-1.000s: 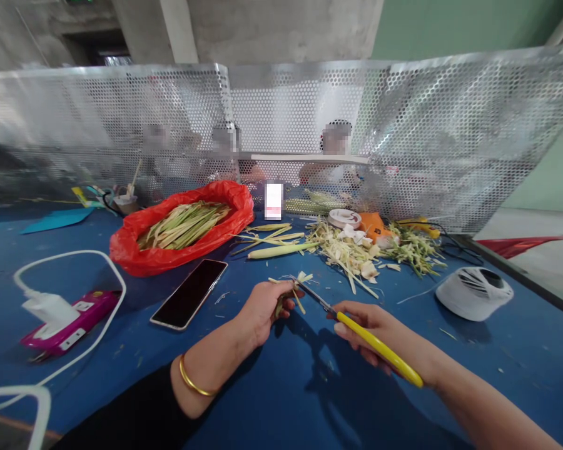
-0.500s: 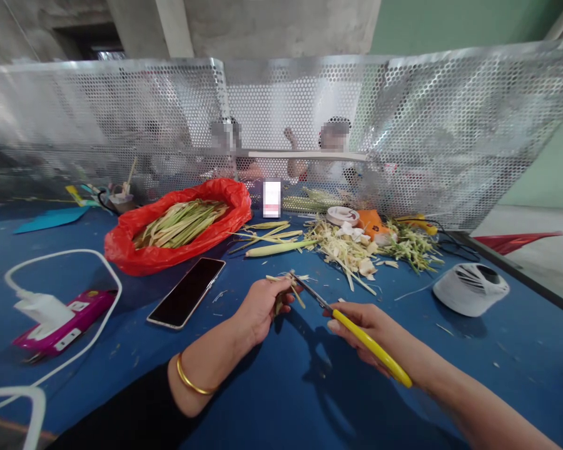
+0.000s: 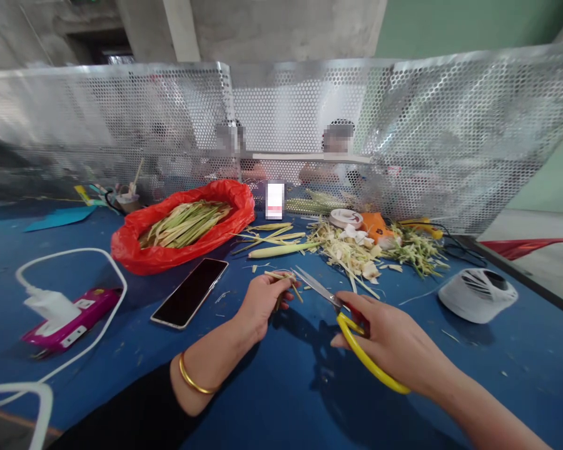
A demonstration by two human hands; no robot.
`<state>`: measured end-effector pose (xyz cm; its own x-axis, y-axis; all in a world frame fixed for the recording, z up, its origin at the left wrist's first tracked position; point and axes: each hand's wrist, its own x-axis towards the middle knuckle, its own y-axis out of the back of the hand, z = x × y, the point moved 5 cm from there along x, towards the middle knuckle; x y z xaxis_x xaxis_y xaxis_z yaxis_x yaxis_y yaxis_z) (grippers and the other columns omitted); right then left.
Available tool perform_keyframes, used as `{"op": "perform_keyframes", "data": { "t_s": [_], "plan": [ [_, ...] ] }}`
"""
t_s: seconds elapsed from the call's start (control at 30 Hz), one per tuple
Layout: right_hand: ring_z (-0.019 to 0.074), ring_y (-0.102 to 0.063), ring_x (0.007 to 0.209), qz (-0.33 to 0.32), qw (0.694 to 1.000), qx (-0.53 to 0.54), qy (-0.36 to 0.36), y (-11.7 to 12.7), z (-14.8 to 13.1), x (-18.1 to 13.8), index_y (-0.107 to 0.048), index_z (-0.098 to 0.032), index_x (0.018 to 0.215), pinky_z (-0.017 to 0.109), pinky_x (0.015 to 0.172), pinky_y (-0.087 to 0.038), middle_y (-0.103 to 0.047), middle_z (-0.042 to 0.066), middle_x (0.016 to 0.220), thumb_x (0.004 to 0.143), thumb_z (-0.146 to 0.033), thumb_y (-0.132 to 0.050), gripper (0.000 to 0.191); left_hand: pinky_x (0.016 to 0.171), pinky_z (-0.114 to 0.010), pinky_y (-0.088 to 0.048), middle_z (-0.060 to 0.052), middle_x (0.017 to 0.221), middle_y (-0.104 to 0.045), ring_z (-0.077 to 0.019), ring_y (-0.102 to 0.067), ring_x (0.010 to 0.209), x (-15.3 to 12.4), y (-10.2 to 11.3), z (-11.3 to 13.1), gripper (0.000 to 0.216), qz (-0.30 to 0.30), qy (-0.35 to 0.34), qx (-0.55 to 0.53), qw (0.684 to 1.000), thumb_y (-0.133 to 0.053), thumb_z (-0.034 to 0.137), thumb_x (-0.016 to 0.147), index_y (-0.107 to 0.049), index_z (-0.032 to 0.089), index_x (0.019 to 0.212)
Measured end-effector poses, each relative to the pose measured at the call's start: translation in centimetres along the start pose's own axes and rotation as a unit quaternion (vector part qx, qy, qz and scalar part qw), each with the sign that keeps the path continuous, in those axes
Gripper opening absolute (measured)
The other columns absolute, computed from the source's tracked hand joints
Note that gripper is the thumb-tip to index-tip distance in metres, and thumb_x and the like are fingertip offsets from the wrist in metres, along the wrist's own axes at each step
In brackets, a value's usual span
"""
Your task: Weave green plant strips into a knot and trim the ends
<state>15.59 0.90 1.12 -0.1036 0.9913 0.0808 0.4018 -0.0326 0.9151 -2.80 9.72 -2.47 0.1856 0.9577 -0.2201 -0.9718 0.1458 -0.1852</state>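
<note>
Between the thumb and fingers of my left hand (image 3: 265, 300) I pinch a few dry plant strips (image 3: 281, 277), their ends poking out past the fingertips. My right hand (image 3: 385, 331) grips yellow-handled scissors (image 3: 370, 362), blades apart and pointing at the strips. The blade tips are close beside my left fingertips; whether they touch the strips I cannot tell. Just beyond my hands lie a pale green stalk (image 3: 279, 250) and some loose leaf strips (image 3: 274, 236) on the blue table (image 3: 281, 400).
A red plastic bag (image 3: 136, 256) holds many green strips. Nearby are a phone (image 3: 190, 294), a purple power strip (image 3: 72, 319) with a white cable, a heap of trimmings (image 3: 347, 250), a tape roll (image 3: 346, 218) and a white roll-like object (image 3: 477, 294). Behind a perforated metal screen (image 3: 300, 94) people sit.
The scissors have opened and drawn back slightly right from the strips, my right hand turning with them. My left hand keeps its pinch. The whole view has shifted a little.
</note>
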Motion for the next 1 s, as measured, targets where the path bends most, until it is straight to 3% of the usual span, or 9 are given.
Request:
{"op": "perform_keyframes", "data": {
  "t_s": [0.23,0.7,0.83,1.0],
  "plan": [
    [0.0233,-0.067,0.072,0.045,0.986,-0.150,0.051,-0.7,0.1,0.2,-0.054,-0.028,0.125,0.029,0.057,-0.040,-0.067,0.005,0.097,0.083,-0.040,-0.059,0.044,0.041,-0.018,-0.040,-0.002,0.066,-0.064,-0.0087,-0.054,0.049,0.1,0.3,0.2,0.015,0.030,-0.029,0.043,0.998,-0.064,0.018,0.069,-0.068,0.011,0.082],
    [0.0207,-0.067,0.068,0.023,0.981,-0.180,0.062,-0.8,-0.3,0.1,-0.056,-0.027,0.122,0.026,0.052,-0.038,-0.068,0.004,0.091,0.087,-0.038,-0.055,0.037,0.040,-0.017,-0.040,-0.004,0.071,-0.067,-0.0079,-0.052,0.049,-0.3,-0.1,0.4,0.011,0.002,-0.039,0.070,0.997,-0.065,0.021,0.071,-0.068,0.012,0.077],
    [0.0205,-0.066,0.071,0.021,0.994,-0.103,0.041,-0.6,-0.1,0.0,-0.060,-0.028,0.116,0.025,0.055,-0.038,-0.070,0.004,0.087,0.087,-0.039,-0.054,0.032,0.040,-0.016,-0.039,-0.007,0.078,-0.069,-0.0068,-0.052,0.049,-0.1,-0.1,0.2,0.013,-0.005,-0.025,0.063,0.998,-0.065,0.022,0.074,-0.068,0.011,0.081],
    [0.0185,-0.058,0.064,-0.014,0.990,0.131,-0.058,-0.9,1.4,0.8,-0.062,-0.024,0.110,0.026,0.056,-0.038,-0.065,0.001,0.072,0.079,-0.053,-0.058,0.042,0.045,-0.016,-0.046,-0.011,0.091,-0.071,-0.0078,-0.058,0.055,-0.2,-0.4,0.1,0.016,-0.025,0.030,-0.015,0.999,-0.065,0.014,0.077,-0.066,0.011,0.092]
  ]
}}
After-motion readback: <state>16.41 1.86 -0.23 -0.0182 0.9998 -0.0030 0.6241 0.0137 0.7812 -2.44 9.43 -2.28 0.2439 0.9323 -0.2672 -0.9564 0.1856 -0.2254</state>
